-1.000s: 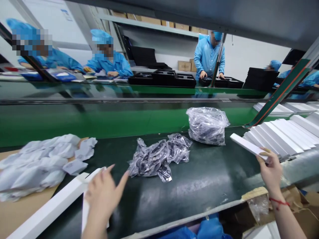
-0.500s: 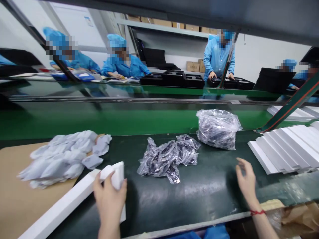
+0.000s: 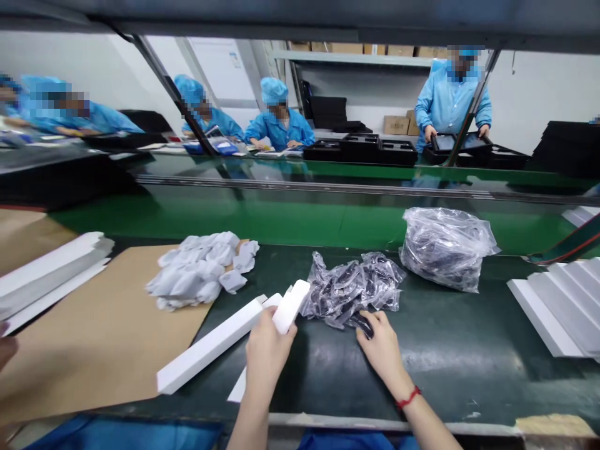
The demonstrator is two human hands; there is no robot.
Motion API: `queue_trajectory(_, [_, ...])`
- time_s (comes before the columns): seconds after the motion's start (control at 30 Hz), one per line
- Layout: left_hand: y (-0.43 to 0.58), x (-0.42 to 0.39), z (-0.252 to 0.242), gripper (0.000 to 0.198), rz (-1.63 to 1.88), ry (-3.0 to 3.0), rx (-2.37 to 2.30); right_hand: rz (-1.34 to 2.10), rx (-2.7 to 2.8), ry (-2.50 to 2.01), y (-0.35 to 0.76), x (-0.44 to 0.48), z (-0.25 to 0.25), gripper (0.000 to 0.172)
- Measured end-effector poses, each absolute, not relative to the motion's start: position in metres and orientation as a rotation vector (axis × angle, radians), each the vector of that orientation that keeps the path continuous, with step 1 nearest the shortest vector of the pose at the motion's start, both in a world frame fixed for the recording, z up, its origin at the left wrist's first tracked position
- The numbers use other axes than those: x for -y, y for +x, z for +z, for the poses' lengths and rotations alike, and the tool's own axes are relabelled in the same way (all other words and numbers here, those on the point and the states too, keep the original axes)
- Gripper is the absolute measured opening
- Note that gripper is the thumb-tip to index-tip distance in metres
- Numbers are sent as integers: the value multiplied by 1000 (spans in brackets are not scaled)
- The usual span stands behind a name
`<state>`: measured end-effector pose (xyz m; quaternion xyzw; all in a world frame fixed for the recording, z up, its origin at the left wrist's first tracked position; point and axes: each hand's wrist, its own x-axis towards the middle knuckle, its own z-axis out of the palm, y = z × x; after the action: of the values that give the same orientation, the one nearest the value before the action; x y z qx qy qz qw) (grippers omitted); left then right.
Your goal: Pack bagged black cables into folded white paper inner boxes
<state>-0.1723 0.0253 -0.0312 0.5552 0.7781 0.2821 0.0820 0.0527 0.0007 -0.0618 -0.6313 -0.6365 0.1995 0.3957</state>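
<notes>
In the head view my left hand (image 3: 268, 345) is closed around a white cardboard piece (image 3: 291, 306), whose end sticks up above the fingers. A long narrow white box (image 3: 210, 347) lies slantwise just left of that hand. My right hand (image 3: 383, 345), with a red string at the wrist, has its fingers closed on a bagged black cable (image 3: 362, 324) at the front edge of a pile of bagged cables (image 3: 340, 290). My palm and fingers partly hide this cable.
A large clear bag of dark items (image 3: 445, 250) stands behind right. Grey-white pouches (image 3: 201, 269) lie on brown cardboard (image 3: 135, 350). White boxes (image 3: 557, 306) lie right, folded white cartons (image 3: 51, 275) left. Another person's hand (image 3: 7, 347) shows at the left edge. Co-workers sit and stand across the bench.
My right hand has moved left from beside the white boxes to the cable pile and closed on a bagged cable. My left hand still holds the white piece, now tilted. The view has swung left.
</notes>
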Motion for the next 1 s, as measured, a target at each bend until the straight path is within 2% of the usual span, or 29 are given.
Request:
queue_trajectory(0.1, [-158,-12,-13,45,1022,1588,-2205,597,1563,-1549,95,16,-41,25])
queue_trajectory(0.23, [-117,0,-2,60,1523,1527,-1769,637,1465,-1521,146,40,-3,36])
queue_trajectory(0.33, [-79,3,-4,67,1771,1524,-1448,573,1406,-1484,165,57,26,35])
queue_trajectory(0.43, [-42,4,-5,58,1829,1634,-1328,390,1422,-1399,165,75,52,20])
queue_trajectory(0.5, [-23,6,-3,50,1817,1719,-1303,247,1479,-1323,160,88,65,16])
queue_trajectory(0.6, [-4,10,1,42,1780,1828,-1231,35,1627,-1268,159,106,79,24])
queue_trajectory(0.73, [7,18,5,20,1743,1983,-1115,-274,1943,-1174,175,117,90,36])
queue_trajectory(0.9, [9,26,7,23,1737,2119,-955,-336,2414,-1124,181,114,106,43])
queue_trajectory(1.0, [10,24,6,24,1736,2124,-911,-372,2506,-1200,173,109,117,36])
